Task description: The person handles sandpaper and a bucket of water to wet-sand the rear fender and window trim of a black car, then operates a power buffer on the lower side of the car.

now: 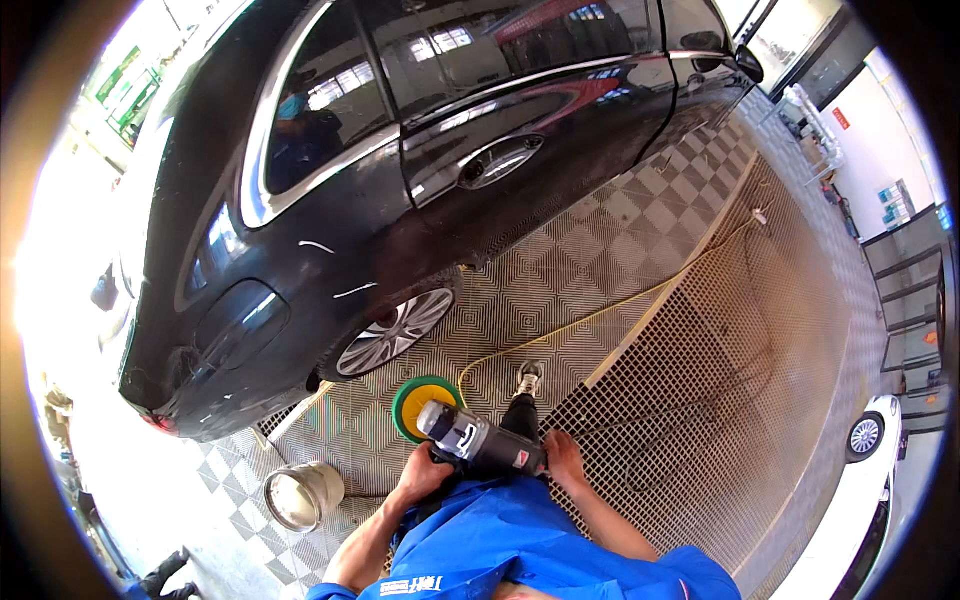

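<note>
A corded car polisher (pixel 490 445) lies across the front of my body, its grey and black motor housing slanting down to the right. At its head is a round pad (pixel 404 408) with a green rim and a yellow middle, apart from the car. My left hand (pixel 424 474) is closed around the dark handle near the head. My right hand (pixel 564 459) grips the rear end of the body. Ahead stands a black car (pixel 360 235), with white streaks (pixel 317 246) on its rear side panel above the wheel (pixel 397 335).
A pale bucket (pixel 300 497) stands on the tiled floor at the left. A yellow cord (pixel 570 325) runs from near the pad across the floor to the far right. Floor grating (pixel 680 400) spreads at the right, with a white car (pixel 850 500) beyond it.
</note>
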`<state>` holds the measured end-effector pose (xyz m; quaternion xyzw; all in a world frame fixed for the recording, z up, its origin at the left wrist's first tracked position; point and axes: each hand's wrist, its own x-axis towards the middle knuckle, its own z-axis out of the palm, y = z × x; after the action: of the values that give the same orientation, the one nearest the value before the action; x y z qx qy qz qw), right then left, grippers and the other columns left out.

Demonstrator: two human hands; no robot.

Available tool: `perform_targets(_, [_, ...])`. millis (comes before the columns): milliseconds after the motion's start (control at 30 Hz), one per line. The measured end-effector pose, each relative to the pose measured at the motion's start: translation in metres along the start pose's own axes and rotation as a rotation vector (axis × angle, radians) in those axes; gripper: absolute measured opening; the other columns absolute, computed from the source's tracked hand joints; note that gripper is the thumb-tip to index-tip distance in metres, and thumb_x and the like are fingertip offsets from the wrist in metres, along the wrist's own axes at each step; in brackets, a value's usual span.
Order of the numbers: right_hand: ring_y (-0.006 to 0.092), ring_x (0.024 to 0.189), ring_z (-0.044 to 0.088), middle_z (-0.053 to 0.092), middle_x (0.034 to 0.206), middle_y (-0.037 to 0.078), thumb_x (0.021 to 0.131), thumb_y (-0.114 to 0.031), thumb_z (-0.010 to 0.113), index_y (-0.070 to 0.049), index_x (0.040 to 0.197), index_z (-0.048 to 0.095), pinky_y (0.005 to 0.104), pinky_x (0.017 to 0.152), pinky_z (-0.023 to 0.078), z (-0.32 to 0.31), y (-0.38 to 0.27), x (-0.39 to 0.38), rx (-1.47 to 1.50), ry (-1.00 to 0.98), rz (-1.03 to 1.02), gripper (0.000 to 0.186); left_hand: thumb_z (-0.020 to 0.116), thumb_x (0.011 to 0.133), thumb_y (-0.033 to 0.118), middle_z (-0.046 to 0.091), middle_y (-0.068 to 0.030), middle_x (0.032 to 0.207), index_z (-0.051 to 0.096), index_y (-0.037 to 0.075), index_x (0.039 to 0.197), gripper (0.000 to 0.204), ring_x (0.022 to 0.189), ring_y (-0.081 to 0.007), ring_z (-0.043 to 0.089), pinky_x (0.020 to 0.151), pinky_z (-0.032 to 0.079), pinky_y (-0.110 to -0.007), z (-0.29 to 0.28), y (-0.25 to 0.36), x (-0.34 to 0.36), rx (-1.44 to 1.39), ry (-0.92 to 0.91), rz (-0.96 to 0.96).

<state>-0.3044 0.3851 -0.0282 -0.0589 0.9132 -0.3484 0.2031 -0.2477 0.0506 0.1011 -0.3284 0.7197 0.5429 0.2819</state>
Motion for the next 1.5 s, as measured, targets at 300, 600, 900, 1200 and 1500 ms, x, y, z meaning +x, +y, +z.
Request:
perform_targets(300, [0.0369,0.123,0.064,0.070,0.124,0.024,0.093,-0.033,0.076,0.000,0.138,0.059,0.0437,0.109,0.046,0.001,0.014,-0.016,0.317,-0.344,-0.004,0.058,0.075,0.076,0.019,0.075,-0.0221,0.104,0.064,-0.005,0.122,0.054,0.101,-0.0310,0.073,0.092,0.055,-0.040,-0.047,0.042,0.001,0.134,0.052,0.302])
perform_targets(600, [0.0431,0.124,0.060,0.065,0.127,0.026,0.078,-0.037,0.082,0.001,0.128,0.064,0.0471,0.104,0.049,0.042,-0.070,0.163,0.146,-0.265,-0.275,0.065,0.075,0.074,0.016,0.075,-0.0184,0.094,0.065,-0.004,0.118,0.050,0.090,-0.0260,0.073,0.083,0.056,-0.037,-0.117,0.107,0.038,0.145,0.228,0.406])
perform_targets(900, [0.0385,0.115,0.057,0.064,0.119,0.020,0.091,-0.031,0.062,-0.006,0.116,0.065,0.0455,0.102,0.048,0.078,-0.225,0.240,-0.186,-0.189,-0.577,0.035,0.080,0.080,0.025,0.074,-0.0166,0.084,0.061,0.007,0.107,0.036,0.080,-0.0396,0.072,0.070,0.055,-0.050,-0.216,0.148,0.066,0.609,0.854,0.419])
perform_targets(1200, [0.0358,0.114,0.066,0.071,0.119,0.016,0.092,-0.035,0.068,-0.007,0.125,0.063,0.0432,0.098,0.052,0.071,-0.257,0.209,0.139,-0.075,-0.294,0.044,0.070,0.086,0.023,0.073,-0.0219,0.082,0.058,0.009,0.114,0.033,0.078,-0.0443,0.071,0.068,0.054,-0.056,-0.238,0.167,0.097,0.750,0.783,0.505])
perform_targets(1500, [0.0380,0.102,0.072,0.073,0.103,0.021,0.083,-0.031,0.079,0.003,0.120,0.062,0.0439,0.089,0.057,0.039,-0.274,0.221,0.345,-0.087,0.035,0.052,0.065,0.083,0.013,0.075,-0.0240,0.088,0.061,0.000,0.113,0.033,0.085,-0.0437,0.074,0.075,0.058,-0.053,-0.237,0.260,0.114,0.924,0.612,0.501])
